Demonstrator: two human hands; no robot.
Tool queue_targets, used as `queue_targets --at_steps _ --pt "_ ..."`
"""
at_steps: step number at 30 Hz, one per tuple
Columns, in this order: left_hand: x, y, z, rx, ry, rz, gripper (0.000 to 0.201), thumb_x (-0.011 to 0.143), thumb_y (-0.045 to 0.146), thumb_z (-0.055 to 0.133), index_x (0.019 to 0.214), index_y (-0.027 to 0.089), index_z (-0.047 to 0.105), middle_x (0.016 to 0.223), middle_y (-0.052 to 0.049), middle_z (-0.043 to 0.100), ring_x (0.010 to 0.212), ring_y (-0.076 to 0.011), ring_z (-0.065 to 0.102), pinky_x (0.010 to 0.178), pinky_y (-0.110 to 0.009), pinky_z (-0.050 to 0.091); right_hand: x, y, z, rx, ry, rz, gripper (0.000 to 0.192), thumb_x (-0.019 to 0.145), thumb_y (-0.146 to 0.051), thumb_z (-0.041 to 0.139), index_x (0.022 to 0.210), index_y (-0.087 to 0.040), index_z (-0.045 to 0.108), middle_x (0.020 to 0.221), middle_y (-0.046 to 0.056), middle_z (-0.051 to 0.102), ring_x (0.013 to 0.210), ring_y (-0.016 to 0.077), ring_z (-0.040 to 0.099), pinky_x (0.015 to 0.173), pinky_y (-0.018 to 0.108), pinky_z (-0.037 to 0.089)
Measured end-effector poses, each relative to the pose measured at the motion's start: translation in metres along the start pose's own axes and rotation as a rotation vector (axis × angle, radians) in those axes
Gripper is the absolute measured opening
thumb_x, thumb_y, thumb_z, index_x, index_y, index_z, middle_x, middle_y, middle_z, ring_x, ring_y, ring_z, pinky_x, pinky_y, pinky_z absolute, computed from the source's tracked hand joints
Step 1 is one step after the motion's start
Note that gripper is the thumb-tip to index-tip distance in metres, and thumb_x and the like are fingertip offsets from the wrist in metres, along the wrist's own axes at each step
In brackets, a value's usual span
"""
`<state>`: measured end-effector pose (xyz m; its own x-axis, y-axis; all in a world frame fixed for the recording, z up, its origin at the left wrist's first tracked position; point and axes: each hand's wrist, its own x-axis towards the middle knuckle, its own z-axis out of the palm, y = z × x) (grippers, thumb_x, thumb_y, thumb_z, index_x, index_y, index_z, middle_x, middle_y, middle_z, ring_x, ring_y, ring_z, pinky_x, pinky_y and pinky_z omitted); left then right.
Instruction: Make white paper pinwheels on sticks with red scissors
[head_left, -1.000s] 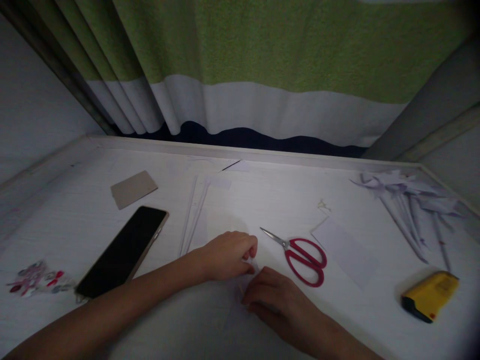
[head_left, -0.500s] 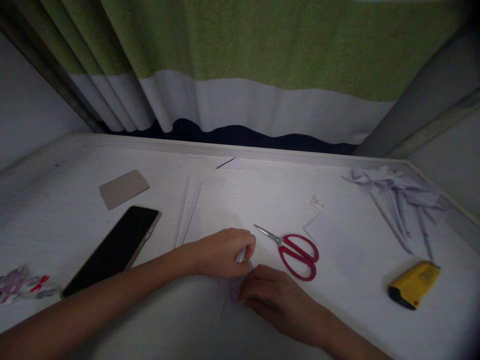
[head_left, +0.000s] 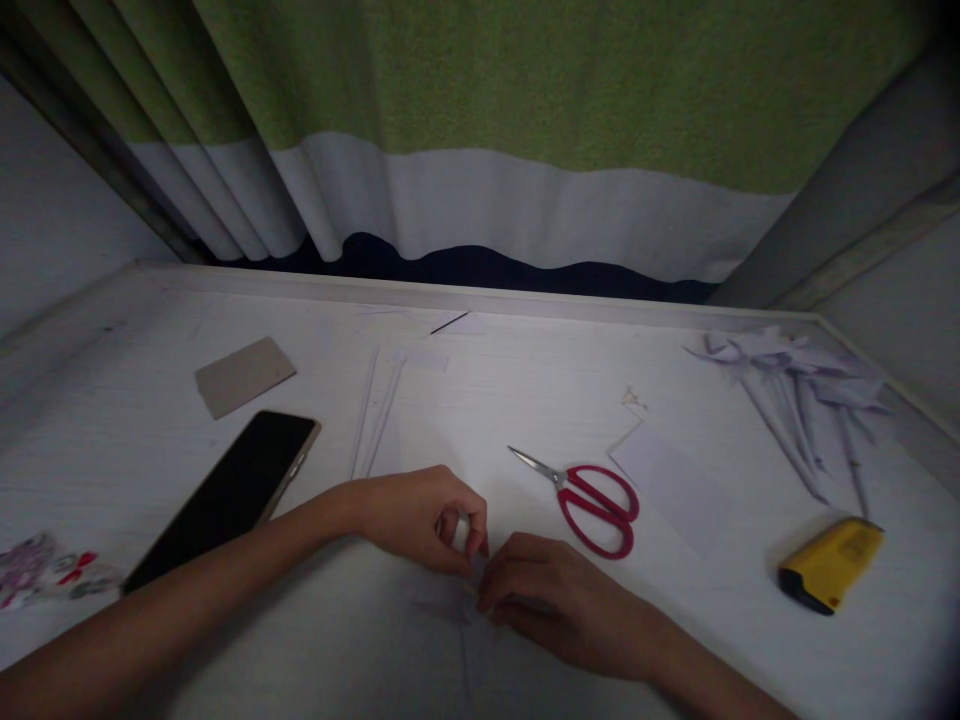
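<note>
Pinching white paper (head_left: 460, 530), fingers (head_left: 480, 545) curled

Small white piece (head_left: 460, 528) mostly hidden inside curled fingers of left hand (head_left: 420, 517); kind not clear. Paper (head_left: 480, 640) under right hand (head_left: 544, 600) lost in shadow, outline too dim to tell. Both forearms cut off at bottom edge. Colourful bits (head_left: 41, 570) cut off at left edge, too blurred to identify. Tiny tangle (head_left: 630, 398) beyond scissors (head_left: 592, 495) too small to tell.
</note>
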<state>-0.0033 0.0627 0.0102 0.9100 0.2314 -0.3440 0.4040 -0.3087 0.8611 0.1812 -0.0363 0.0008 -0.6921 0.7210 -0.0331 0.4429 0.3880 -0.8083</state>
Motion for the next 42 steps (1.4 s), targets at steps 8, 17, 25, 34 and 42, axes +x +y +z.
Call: queue_targets --at_steps 8,17,25,34,42 --pt "-0.003 -0.014 0.005 -0.202 -0.016 -0.035 0.019 0.067 0.025 0.066 0.082 0.015 0.059 0.059 0.002 0.06 0.054 -0.0102 0.057 0.047 -0.015 0.039 0.001 0.002 0.002 0.0 -0.025 0.007 0.013 0.08 -0.013 0.051 0.09 -0.016 0.059 0.087 0.004 0.062 0.084 0.0123 0.054 0.073 0.021 0.04" --pt "-0.002 -0.015 0.011 -0.135 0.064 0.126 0.009 0.062 0.014 0.07 0.066 0.013 0.063 0.085 -0.001 0.053 0.056 -0.0042 0.049 0.051 -0.014 0.04 0.001 0.0 0.002 0.014 -0.041 -0.012 0.013 0.08 -0.012 0.052 0.091 -0.015 0.059 0.09 0.004 0.062 0.086 0.0118 0.054 0.076 0.02 0.039" --pt "-0.008 -0.008 0.012 -0.156 0.003 0.201 0.005 0.065 0.009 0.067 0.069 0.011 0.065 0.079 -0.003 0.06 0.059 -0.007 0.053 0.053 -0.014 0.041 0.002 0.0 0.005 0.04 -0.074 -0.063 0.012 0.082 -0.014 0.051 0.091 -0.014 0.059 0.092 0.004 0.064 0.089 0.0115 0.054 0.081 0.021 0.038" --pt "-0.011 -0.006 0.019 0.023 -0.091 0.259 0.009 0.071 0.012 0.063 0.079 0.01 0.066 0.072 -0.004 0.062 0.063 -0.0094 0.057 0.059 -0.014 0.042 0.002 -0.002 0.006 0.054 -0.089 -0.09 0.013 0.082 -0.015 0.051 0.091 -0.014 0.061 0.092 0.003 0.066 0.089 0.0111 0.055 0.081 0.019 0.039" --pt "-0.009 -0.013 0.029 0.095 -0.156 0.158 0.009 0.073 0.009 0.06 0.08 0.011 0.065 0.067 -0.004 0.066 0.061 -0.0116 0.061 0.058 -0.015 0.045 0.0 -0.001 0.016 0.066 -0.136 -0.133 0.014 0.083 -0.018 0.051 0.091 -0.014 0.061 0.09 0.003 0.066 0.09 0.0118 0.055 0.082 0.02 0.038"
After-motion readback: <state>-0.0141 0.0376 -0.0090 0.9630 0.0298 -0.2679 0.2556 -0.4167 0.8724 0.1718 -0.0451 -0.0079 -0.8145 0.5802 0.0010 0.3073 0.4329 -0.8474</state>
